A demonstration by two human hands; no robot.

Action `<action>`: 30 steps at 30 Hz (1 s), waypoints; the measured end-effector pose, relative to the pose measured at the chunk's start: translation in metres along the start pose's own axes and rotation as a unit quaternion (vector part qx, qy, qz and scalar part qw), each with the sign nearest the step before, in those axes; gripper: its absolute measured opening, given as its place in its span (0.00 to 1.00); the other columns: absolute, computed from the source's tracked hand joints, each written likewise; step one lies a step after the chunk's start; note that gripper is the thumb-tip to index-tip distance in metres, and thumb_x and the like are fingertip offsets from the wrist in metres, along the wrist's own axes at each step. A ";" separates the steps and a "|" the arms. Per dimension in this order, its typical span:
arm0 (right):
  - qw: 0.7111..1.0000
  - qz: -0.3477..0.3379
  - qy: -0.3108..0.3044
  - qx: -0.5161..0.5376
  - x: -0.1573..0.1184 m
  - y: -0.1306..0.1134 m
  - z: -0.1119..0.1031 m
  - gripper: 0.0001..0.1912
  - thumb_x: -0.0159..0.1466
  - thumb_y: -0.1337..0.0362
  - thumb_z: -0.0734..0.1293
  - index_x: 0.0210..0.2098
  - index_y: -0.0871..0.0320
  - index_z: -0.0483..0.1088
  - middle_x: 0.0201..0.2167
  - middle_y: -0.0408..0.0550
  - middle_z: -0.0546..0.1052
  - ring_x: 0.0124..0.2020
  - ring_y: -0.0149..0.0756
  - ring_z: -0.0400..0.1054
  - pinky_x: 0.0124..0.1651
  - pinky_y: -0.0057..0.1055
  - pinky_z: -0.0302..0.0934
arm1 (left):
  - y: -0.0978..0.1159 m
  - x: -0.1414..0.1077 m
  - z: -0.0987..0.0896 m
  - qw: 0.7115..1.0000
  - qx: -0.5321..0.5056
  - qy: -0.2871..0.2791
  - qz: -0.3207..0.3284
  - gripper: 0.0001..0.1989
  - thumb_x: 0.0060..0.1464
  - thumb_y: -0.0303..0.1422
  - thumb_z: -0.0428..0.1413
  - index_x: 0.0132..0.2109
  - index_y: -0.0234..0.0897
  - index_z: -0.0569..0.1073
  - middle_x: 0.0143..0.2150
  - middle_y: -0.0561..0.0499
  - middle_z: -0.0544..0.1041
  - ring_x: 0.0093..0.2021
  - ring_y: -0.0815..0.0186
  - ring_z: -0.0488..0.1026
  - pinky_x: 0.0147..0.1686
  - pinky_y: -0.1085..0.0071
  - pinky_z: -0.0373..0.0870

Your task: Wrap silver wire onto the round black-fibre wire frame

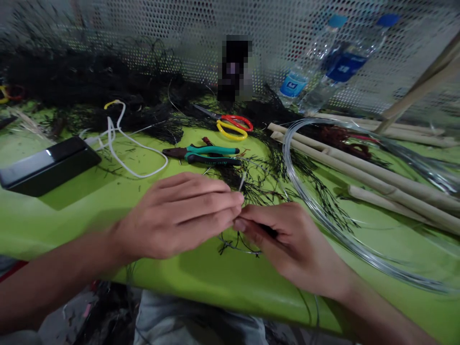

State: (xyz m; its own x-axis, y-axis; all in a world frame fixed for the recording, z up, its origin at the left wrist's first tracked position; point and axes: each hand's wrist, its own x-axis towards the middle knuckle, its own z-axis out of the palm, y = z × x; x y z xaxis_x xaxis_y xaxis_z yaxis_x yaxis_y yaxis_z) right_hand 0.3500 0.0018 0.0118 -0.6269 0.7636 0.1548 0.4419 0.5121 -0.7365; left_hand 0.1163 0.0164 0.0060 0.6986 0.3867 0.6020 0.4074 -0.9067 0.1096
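Close to the table's front edge, my left hand (187, 211) has its fingers pressed together, its fingertips meeting those of my right hand. My right hand (291, 239) pinches with thumb and forefinger. Between them is a thin wire (239, 247) with small black knots of strand, curving out below the fingers; the gripped part is mostly hidden. A short pale tip (243, 180) pokes up past my left fingertips. Just beyond lie black net-like strands (260, 189) and pliers (212, 155) with green and black handles.
Red-and-yellow scissors (235, 127) lie behind the pliers. A black box-shaped device (50, 165) with a white cable (143, 173) is at left. A wire coil (298, 179) and bamboo sticks (377, 177) occupy the right. Two bottles (294, 84) stand by a perforated panel (187, 28); black netting (72, 76) is heaped at back left.
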 end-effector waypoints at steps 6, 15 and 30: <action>0.998 -0.038 0.017 -0.039 -0.001 0.000 0.000 0.16 0.70 0.72 0.61 0.26 0.57 0.56 0.21 0.36 0.51 0.21 0.24 0.44 0.24 0.26 0.44 | -0.003 0.000 0.007 0.999 -0.021 -0.008 -0.033 0.11 0.65 0.30 0.58 0.54 0.40 0.77 0.55 0.52 0.82 0.53 0.65 0.80 0.54 0.65 0.75; 0.992 -0.076 0.038 -0.090 -0.003 -0.002 -0.004 0.15 0.71 0.73 0.61 0.27 0.57 0.59 0.21 0.36 0.54 0.21 0.24 0.45 0.26 0.27 0.44 | 0.001 0.005 0.000 0.987 -0.123 -0.045 -0.091 0.09 0.67 0.31 0.55 0.49 0.39 0.80 0.49 0.49 0.84 0.47 0.65 0.82 0.51 0.68 0.72; 0.988 -0.079 0.057 -0.116 -0.007 -0.006 -0.004 0.11 0.71 0.72 0.62 0.34 0.57 0.71 0.21 0.38 0.68 0.21 0.27 0.57 0.29 0.29 0.49 | 0.002 0.016 -0.011 0.832 -0.400 -0.193 -0.331 0.14 0.66 0.39 0.55 0.38 0.38 0.83 0.32 0.53 0.83 0.31 0.68 0.77 0.28 0.77 0.66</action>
State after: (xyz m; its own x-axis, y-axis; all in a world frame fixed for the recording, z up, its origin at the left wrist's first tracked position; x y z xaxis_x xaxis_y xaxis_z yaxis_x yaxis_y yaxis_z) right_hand 0.3542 -0.0049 0.0179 -0.6295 0.6994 0.3384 0.4876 0.6947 -0.5288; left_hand 0.1220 0.0188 0.0247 0.6769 0.7315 -0.0819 0.3636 -0.2356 0.9013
